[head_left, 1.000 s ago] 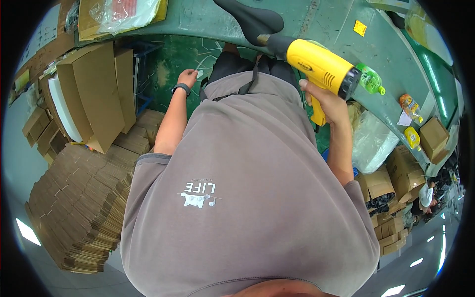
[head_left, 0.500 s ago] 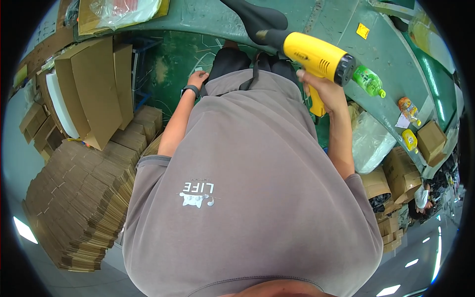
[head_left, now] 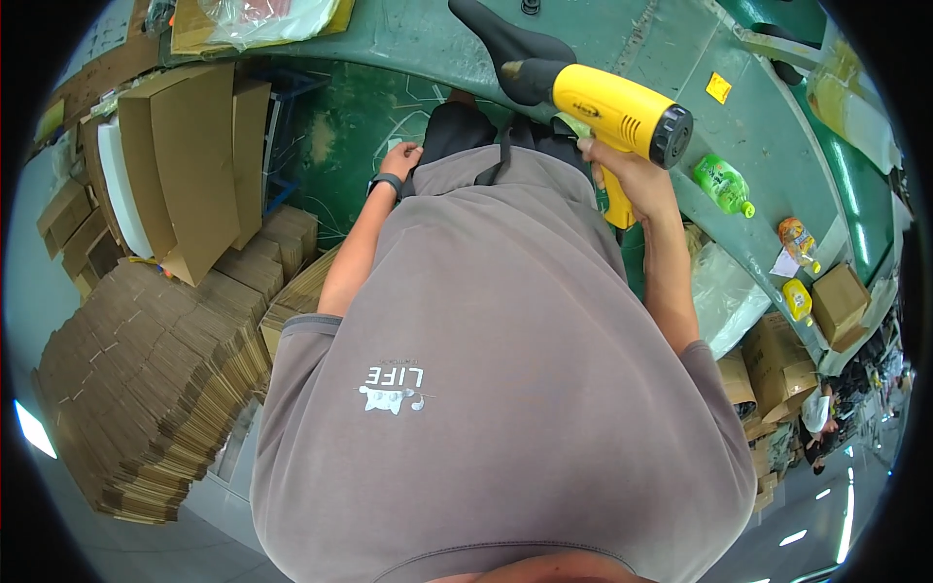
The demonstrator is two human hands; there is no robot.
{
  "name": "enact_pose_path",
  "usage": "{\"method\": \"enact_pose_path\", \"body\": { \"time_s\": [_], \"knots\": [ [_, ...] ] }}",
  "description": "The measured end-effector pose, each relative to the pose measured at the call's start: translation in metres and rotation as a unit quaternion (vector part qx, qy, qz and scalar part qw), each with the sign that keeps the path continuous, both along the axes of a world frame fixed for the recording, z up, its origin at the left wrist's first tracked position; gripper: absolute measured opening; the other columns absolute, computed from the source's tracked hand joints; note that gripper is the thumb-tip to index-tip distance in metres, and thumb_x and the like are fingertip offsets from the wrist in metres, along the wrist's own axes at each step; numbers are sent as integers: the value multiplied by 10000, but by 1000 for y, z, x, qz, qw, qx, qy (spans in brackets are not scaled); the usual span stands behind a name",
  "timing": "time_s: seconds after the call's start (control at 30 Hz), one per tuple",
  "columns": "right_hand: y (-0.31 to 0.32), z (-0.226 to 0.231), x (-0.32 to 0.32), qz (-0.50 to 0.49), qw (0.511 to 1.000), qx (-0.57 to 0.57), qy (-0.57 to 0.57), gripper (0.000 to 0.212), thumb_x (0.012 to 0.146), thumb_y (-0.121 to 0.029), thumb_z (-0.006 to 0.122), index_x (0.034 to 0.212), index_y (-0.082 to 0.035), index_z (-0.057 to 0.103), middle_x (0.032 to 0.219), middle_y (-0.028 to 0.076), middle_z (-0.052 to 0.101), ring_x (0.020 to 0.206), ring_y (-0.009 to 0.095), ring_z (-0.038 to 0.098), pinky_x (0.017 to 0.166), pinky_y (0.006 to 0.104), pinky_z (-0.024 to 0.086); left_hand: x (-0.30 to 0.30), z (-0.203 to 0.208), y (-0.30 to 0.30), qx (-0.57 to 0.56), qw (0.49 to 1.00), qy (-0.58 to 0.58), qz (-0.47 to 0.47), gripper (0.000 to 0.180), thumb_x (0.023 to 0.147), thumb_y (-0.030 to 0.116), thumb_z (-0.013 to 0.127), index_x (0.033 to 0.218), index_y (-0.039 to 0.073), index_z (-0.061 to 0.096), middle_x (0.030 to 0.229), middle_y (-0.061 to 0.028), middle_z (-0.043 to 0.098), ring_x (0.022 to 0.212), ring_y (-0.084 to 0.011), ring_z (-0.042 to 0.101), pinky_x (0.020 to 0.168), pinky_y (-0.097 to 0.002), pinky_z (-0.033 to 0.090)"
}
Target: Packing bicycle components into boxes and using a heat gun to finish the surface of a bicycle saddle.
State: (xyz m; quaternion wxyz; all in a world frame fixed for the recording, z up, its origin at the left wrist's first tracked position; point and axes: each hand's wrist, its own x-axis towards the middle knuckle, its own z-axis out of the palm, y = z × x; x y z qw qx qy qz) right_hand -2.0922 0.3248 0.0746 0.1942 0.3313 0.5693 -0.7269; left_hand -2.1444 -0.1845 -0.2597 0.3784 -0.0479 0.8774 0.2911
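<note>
A yellow heat gun (head_left: pixel 612 105) with a black nozzle and black rear cap is in my right hand (head_left: pixel 637 180), fingers wrapped round its grip. Its nozzle points left, over a black bicycle saddle (head_left: pixel 515 44) at the near edge of the green worktable (head_left: pixel 671 58). The nozzle overlaps the saddle in view; whether they touch I cannot tell. Beside my left thigh hangs my left hand (head_left: pixel 400 159), loosely closed with nothing visible in it and a dark band on the wrist.
On the worktable's right lie a green bottle (head_left: pixel 723 185), an orange-labelled bottle (head_left: pixel 798 243), a yellow bottle (head_left: pixel 797 301) and a small carton (head_left: pixel 840 303). Flattened cardboard (head_left: pixel 146 360) is stacked at my left. A box with clear plastic (head_left: pixel 272 19) stands at the far left.
The view has shifted slightly, and a small dark coil-like part now shows at the top edge beyond the saddle. My right hand keeps its hold on the heat gun.
</note>
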Motion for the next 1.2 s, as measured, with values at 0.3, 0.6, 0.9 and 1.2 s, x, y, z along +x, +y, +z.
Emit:
{"method": "enact_pose_path", "body": {
  "time_s": [0.3,0.6,0.9,1.2],
  "knots": [
    [-8,-2,-12,39,999,14,3,182,965,-125,800,1069,2,722,853,61,702,629,133,619,580,303,492,10,6,-3,-6,1000,3,-11,503,1027,456,748,1261,13,782,1110,-153,826,1013,-234,779,929,-365,588],
    [-11,0,-11,-23,999,27,6,159,959,-132,812,1034,-19,729,798,30,685,641,113,614,598,288,495,4,7,0,-28,999,11,-29,483,1049,463,708,1272,41,784,1135,-164,819,1038,-264,778,939,-374,576],
    [-6,-16,-11,-111,994,5,16,208,933,-98,825,1098,-13,730,875,40,704,643,114,615,579,291,499,-13,19,2,11,1000,18,12,481,1027,453,708,1245,34,795,1142,-192,816,1065,-325,786,968,-415,590],
    [-26,-5,-18,-160,986,9,41,187,942,-115,817,1079,-19,734,837,45,703,607,118,594,578,294,494,-58,29,6,-4,998,54,19,453,1026,433,700,1219,36,803,1136,-208,814,1085,-344,779,976,-425,583]
  ]
}}
